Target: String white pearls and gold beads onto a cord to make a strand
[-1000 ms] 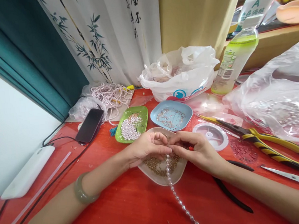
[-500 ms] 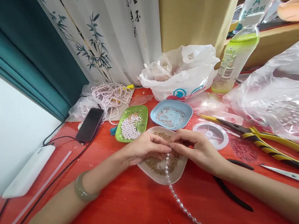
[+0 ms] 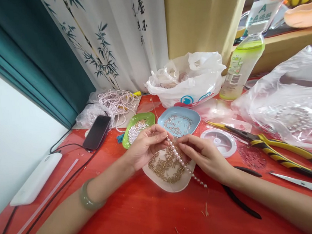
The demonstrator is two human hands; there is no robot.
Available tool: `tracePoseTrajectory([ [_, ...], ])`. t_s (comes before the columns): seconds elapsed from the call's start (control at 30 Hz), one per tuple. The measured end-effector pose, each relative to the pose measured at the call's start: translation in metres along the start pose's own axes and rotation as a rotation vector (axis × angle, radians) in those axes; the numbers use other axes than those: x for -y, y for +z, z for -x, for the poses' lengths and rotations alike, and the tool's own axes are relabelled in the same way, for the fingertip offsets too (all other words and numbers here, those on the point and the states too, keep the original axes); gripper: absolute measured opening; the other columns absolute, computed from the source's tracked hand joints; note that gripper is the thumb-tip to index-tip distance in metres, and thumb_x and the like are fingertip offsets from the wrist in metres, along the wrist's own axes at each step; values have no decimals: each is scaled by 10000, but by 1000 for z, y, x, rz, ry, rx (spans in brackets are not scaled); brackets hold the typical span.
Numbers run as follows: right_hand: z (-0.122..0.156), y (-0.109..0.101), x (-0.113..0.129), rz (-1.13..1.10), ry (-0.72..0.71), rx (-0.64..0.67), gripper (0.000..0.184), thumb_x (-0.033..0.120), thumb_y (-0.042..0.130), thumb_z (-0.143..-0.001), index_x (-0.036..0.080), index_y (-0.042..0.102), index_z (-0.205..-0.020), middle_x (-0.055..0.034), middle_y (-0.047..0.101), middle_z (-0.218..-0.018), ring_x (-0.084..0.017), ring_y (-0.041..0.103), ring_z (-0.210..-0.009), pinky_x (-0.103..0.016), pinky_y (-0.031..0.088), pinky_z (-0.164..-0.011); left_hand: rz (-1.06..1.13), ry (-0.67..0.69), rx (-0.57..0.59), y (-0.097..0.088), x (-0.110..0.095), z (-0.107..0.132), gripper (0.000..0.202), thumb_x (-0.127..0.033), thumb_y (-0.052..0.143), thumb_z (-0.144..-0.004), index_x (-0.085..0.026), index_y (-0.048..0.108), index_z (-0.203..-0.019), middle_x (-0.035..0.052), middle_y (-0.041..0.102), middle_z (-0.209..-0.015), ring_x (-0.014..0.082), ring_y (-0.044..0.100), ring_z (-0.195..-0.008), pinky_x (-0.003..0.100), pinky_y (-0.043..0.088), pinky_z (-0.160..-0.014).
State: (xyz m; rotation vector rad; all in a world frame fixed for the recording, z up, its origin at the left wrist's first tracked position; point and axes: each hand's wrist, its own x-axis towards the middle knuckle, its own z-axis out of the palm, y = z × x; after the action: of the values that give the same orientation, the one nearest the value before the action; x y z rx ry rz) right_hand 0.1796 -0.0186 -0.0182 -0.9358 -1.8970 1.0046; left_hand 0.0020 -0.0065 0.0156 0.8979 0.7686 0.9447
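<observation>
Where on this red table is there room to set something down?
Best: the near side of the beige dish, between the left forearm and black handle, barring a few scraps. Smaller: between that forearm and the phone. Crowded: right side, with pliers, scissors, plastic bag.

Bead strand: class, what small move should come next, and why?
Probably the right hand should pick a gold bead from the cream dish: the left hand pinches the bead strand near its upper visible end, while the right hand is beside it, close to the loose gold beads.
</observation>
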Motion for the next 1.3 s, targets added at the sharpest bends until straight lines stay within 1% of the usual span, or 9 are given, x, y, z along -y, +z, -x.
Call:
tracePoseTrajectory([
  [0.2, 1, -6, 7, 67, -83, 64, 221, 273, 354, -872, 177, 553, -862, -31, 592, -740, -137, 534, -665, -265, 411, -607, 154, 121, -62, 6, -13, -1, 90, -82, 590, -721, -132, 564, -651, -11, 608, -704, 21, 571, -561, 69, 481, -546],
  [0.4, 1, -12, 21, -277, 62, 274, 348, 383, 301, -897, 158, 566, -908, -52, 637, -803, -149, 583, -745, -302, 444, -716, 189, 233, -187, 14, -30, -3, 84, -80, 593, -713, -129, 578, -647, -7, 626, -707, 32, 588, -577, 73, 489, -537],
  [0.5, -3, -15, 24, -452, 164, 265, 376, 430, 315, -883, 152, 529, -1018, -60, 639, -808, -149, 593, -721, -300, 455, -678, 208, 287, -224, 9, -37, -11, 100, -57, 573, -715, -124, 596, -644, 5, 646, -709, 41, 599, -576, 84, 495, -541],
  [0.6, -7, -18, 22, -551, 242, 209, 428, 466, 318, -866, 128, 530, -1022, -70, 643, -757, -133, 575, -615, -259, 439, -552, 245, 342, -280, 3, -43, -23, 123, -38, 558, -709, -122, 609, -635, 12, 657, -729, 38, 596, -564, 101, 501, -570],
  [0.7, -12, -23, 21, -462, 279, 147, 387, 418, 342, -864, 114, 569, -942, -61, 645, -707, -92, 479, -486, -208, 341, -434, 285, 383, -317, -1, -47, -33, 99, -47, 578, -695, -119, 610, -636, 8, 655, -751, 39, 591, -574, 122, 504, -599],
  [0.83, -15, -31, 24, -273, 295, 120, 255, 247, 365, -838, 128, 586, -886, -32, 643, -668, -79, 367, -428, -204, 261, -396, 328, 378, -303, -5, -46, -44, 70, -54, 587, -694, -112, 622, -676, 19, 653, -743, 50, 595, -604, 127, 501, -607],
  [0.93, -17, -35, 24, -77, 267, 162, 210, 136, 374, -793, 148, 578, -840, -13, 639, -661, -102, 493, -536, -226, 375, -527, 348, 345, -292, -8, -41, -50, 79, -54, 577, -706, -113, 629, -702, 24, 655, -739, 55, 598, -602, 127, 504, -580],
  [1.03, -19, -36, 17, 43, 210, 228, 183, 111, 406, -775, 163, 578, -741, -6, 634, -654, -133, 567, -662, -273, 410, -682, 345, 313, -289, -12, -36, -56, 79, -56, 574, -713, -110, 632, -716, 21, 653, -711, 57, 595, -575, 134, 509, -548],
  [1.3, -16, -41, -5, -6, 294, 311, 148, 214, 480, -788, 142, 590, -856, -57, 694, -745, -152, 617, -667, -267, 446, -619, 257, 253, -286, -24, -25, -64, 133, -52, 617, -679, -106, 641, -798, 28, 659, -697, 76, 606, -560, 146, 510, -524],
])
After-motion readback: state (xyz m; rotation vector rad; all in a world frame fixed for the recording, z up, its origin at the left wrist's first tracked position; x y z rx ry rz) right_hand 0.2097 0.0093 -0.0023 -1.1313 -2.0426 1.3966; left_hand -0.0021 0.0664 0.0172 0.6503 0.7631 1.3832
